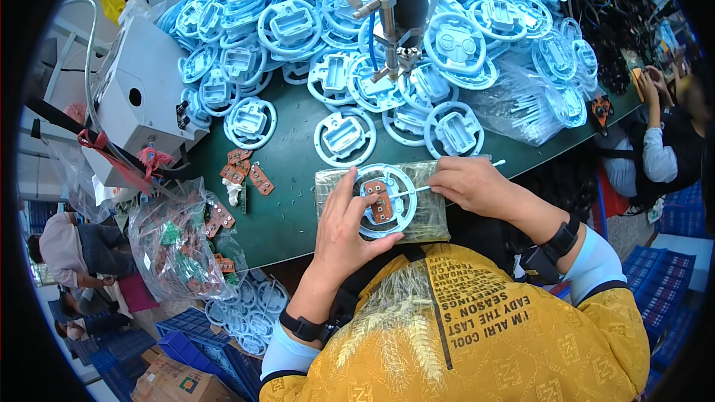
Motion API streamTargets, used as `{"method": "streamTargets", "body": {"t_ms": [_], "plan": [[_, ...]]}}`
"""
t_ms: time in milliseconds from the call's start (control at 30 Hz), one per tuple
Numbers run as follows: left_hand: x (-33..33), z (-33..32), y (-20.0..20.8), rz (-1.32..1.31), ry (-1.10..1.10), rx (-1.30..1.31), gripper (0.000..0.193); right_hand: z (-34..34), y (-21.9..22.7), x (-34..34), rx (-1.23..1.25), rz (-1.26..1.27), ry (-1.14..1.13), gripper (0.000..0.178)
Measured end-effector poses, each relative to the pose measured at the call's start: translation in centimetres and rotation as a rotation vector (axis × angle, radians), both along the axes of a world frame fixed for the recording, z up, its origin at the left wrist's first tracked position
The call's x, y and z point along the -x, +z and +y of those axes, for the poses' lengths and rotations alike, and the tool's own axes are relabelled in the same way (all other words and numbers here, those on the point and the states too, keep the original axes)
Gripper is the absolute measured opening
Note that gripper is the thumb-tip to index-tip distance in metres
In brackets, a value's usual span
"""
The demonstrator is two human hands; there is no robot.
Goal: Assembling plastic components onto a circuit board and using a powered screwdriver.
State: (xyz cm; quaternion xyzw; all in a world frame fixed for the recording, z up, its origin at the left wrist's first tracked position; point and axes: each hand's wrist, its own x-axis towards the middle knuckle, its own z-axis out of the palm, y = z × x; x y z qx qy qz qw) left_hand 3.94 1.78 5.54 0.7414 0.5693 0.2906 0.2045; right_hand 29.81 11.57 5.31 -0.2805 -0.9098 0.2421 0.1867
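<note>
My left hand (pixel 339 231) grips a light blue plastic toy steering wheel (pixel 411 201) by its left and lower rim, fingers over the front. An orange-brown circuit board (pixel 382 208) lies in the wheel's middle, and a left fingertip touches it. From the right, my right hand (pixel 463 183) pinches a thin pale stick (pixel 422 189). One end of it reaches over the wheel's right rim toward the board; the other sticks out past my knuckles. Under the wheel is a flat block (pixel 436 222) wrapped in clear, creased film, at the table's near edge.
Many similar wheels (pixel 289 27) are heaped across the green table (pixel 279 234). A black column with metal fittings (pixel 386 22) stands beyond my hands. Loose circuit boards (pixel 237 167), a plastic bag (pixel 175 242) and a grey machine (pixel 141 93) are at left. Another person's hands (pixel 652 83) work at far right.
</note>
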Motion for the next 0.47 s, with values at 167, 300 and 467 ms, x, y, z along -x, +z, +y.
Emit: {"method": "streamTargets", "body": {"t_ms": [167, 300, 467], "plan": [[-0.1, 0.08, 0.24, 0.047, -0.002, -0.022, 0.066, 0.01, -0.38, 0.13, -0.038, 0.005, 0.01, 0.01], [-0.13, 0.11, 0.37, 0.048, -0.021, -0.02, 0.066, 0.15, -0.66, 0.21, -0.046, 0.052, 0.019, 0.016], [-0.05, 0.12, 0.53, 0.059, -0.025, -0.004, 0.065, 0.27, -0.5, 0.34, -0.025, 0.061, 0.035, 0.019]]}}
